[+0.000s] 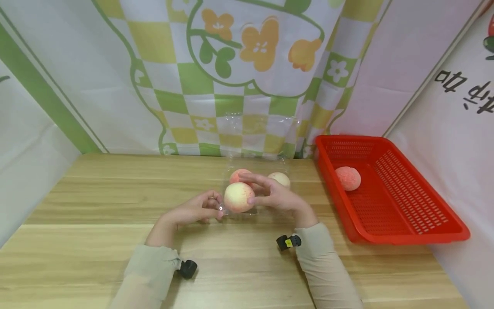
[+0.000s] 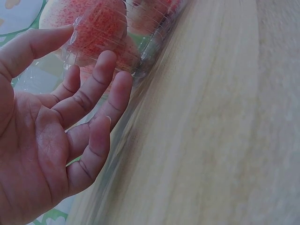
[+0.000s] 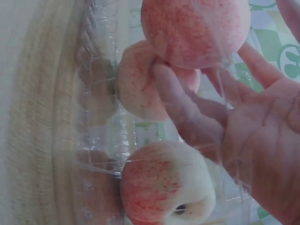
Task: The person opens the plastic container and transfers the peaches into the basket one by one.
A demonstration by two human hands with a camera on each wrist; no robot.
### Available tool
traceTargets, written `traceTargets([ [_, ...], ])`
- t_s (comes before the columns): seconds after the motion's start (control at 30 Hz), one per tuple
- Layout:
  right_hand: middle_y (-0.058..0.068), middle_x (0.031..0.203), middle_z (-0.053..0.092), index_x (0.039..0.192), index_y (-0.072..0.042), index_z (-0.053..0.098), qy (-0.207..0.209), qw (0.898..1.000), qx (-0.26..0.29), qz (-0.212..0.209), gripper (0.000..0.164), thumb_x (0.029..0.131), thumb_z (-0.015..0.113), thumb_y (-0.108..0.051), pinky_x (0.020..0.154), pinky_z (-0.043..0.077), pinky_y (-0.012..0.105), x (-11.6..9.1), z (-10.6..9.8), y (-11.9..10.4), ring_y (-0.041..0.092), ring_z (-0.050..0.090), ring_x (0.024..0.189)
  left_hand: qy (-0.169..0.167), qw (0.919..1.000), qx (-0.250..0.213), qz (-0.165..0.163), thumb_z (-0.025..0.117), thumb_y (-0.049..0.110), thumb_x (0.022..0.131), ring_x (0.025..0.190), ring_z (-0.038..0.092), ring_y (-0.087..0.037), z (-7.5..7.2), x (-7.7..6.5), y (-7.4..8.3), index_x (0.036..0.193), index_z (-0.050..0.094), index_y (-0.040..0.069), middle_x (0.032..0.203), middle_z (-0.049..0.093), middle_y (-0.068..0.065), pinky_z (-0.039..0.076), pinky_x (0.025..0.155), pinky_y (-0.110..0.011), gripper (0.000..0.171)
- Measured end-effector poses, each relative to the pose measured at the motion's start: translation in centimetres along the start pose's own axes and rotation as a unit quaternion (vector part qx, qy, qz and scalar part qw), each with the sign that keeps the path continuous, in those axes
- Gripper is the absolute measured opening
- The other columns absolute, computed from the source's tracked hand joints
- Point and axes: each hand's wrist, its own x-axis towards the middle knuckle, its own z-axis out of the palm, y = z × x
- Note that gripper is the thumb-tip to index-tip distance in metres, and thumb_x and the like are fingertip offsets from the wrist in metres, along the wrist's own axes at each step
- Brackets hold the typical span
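In the head view my right hand [image 1: 275,195] grips a pale yellow and pink peach [image 1: 237,198], fingers over its far side and thumb on its near side. The peach is over the front left of a clear plastic box [image 3: 124,133] with its lid up. Two more peaches are in the box: a pink one [image 1: 240,175] behind the held peach and a pale one [image 1: 279,178] partly behind the right hand. At the box's front left corner, my left hand [image 1: 198,208] pinches the plastic edge between thumb and fingers.
To the right stands a red plastic basket [image 1: 390,238] with perforated sides and a pink peach [image 1: 348,178] inside. A checked, flowered cloth [image 1: 162,47] hangs behind the wooden table [image 1: 96,189]. White fabric walls flank both sides.
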Motion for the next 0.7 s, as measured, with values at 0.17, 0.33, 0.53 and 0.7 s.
traceTargets([
  [0.17,0.016,0.160,0.031,0.152,-0.002,0.032,-0.007,1.000,0.010,0.009,0.071,0.090,0.066,0.004,0.101,0.047,0.036,0.4,0.4,0.6,0.035,0.050,0.132,-0.001,1.0000,-0.001,0.001,0.065,0.015,0.093,0.093,0.064,-0.020,0.0,0.0,-0.2,0.117,0.045,0.006,0.108,0.066,-0.012,0.046,0.068,-0.026,0.033],
  [0.33,0.017,0.154,0.036,0.152,-0.005,0.033,-0.013,1.000,-0.006,-0.006,0.071,0.090,0.066,0.004,0.098,0.049,0.034,0.9,0.9,1.1,0.025,0.053,0.124,0.000,1.0000,-0.001,-0.001,0.065,0.015,0.093,0.093,0.064,-0.020,0.0,-0.1,-0.2,0.117,0.044,0.006,0.108,0.066,-0.013,0.046,0.068,-0.026,0.033],
  [0.53,0.017,0.154,0.034,0.151,-0.005,0.036,0.000,0.999,-0.037,-0.016,0.072,0.087,0.070,0.005,0.100,0.047,0.031,1.3,1.4,1.2,0.024,0.050,0.125,0.000,1.0000,0.000,-0.004,0.065,0.016,0.093,0.095,0.063,-0.021,0.0,-0.2,0.0,0.118,0.044,0.006,0.111,0.066,-0.015,0.046,0.071,-0.028,0.033],
  [0.7,0.017,0.151,0.038,0.148,-0.005,0.038,0.015,0.998,-0.058,-0.015,0.073,0.084,0.072,0.007,0.099,0.047,0.033,1.5,1.6,1.2,0.025,0.051,0.122,0.000,1.0000,0.003,-0.002,0.065,0.017,0.094,0.096,0.063,-0.021,0.0,-0.1,0.1,0.119,0.044,0.006,0.113,0.066,-0.017,0.047,0.074,-0.031,0.034],
])
